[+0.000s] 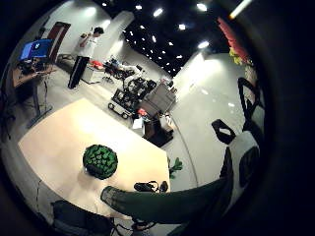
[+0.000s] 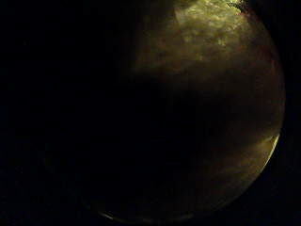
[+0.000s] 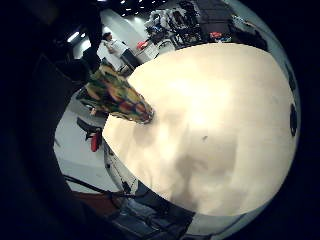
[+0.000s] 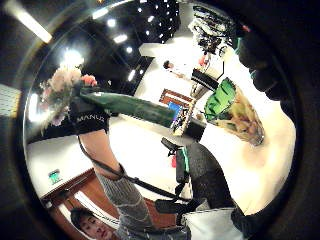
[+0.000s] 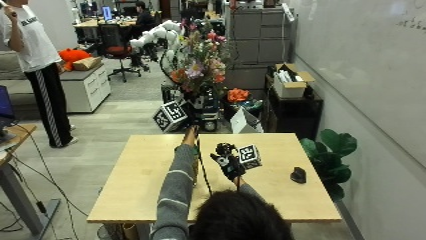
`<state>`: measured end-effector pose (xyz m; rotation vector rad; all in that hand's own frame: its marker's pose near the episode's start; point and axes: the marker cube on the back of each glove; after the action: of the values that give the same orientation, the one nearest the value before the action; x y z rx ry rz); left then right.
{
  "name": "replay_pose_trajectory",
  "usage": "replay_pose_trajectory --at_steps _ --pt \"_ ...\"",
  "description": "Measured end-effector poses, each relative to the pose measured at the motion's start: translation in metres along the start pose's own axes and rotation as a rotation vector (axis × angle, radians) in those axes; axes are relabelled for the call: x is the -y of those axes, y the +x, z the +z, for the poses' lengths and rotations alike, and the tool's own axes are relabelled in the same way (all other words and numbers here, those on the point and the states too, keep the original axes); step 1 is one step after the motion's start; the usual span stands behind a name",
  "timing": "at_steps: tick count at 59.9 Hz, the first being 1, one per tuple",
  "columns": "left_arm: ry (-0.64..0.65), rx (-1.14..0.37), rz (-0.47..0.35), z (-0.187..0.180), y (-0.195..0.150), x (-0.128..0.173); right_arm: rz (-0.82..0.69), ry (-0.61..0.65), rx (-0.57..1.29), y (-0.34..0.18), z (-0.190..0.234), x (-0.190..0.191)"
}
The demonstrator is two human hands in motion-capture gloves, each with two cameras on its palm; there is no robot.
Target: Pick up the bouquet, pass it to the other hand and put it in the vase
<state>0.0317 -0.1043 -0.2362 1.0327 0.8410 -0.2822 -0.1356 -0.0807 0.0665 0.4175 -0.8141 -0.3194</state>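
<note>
left hand [image 4: 87,117]: wrapped round bouquet [image 5: 200,70] stem, raised above vase [image 4: 235,112]
right hand [image 5: 229,164]: fingers unclear
next: lower stem straight into vase mouth

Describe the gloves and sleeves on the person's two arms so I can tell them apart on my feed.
Both hands wear black gloves. The left hand has white lettering across the back of its glove. The left forearm wears a grey knit sleeve with thin pale stripes. The right hand shows its black glove; its sleeve is hidden behind the person's head.
</note>
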Motion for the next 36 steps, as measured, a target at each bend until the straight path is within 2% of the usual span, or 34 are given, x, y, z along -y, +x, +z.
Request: replay_pose_trajectory --at_steps 3,9,14,22,31,36 --pt "0.012 -0.015 -0.009 -0.003 0.0 0.01 -0.026 0.03 -0.069 -0.004 -0.012 -0.003" --pt "0.009 -0.012 -0.026 -0.007 -0.004 0.022 0.131 -0.016 0.049 -0.015 -0.016 -0.018" --pt "-0.003 -0.023 -0.047 -0.001 -0.019 0.026 0.105 -0.04 0.181 -0.023 -0.015 -0.02" --pt "-0.015 -0.037 -0.066 0.021 -0.054 0.031 0.061 -0.024 0.069 0.001 -0.018 -0.017" --pt "-0.033 -0.056 -0.09 0.046 -0.089 0.033 0.088 -0.03 0.107 0.009 -0.02 -0.021" --pt "-0.05 -0.092 -0.099 0.065 -0.109 0.037 0.073 -0.02 0.061 0.023 -0.023 -0.019"
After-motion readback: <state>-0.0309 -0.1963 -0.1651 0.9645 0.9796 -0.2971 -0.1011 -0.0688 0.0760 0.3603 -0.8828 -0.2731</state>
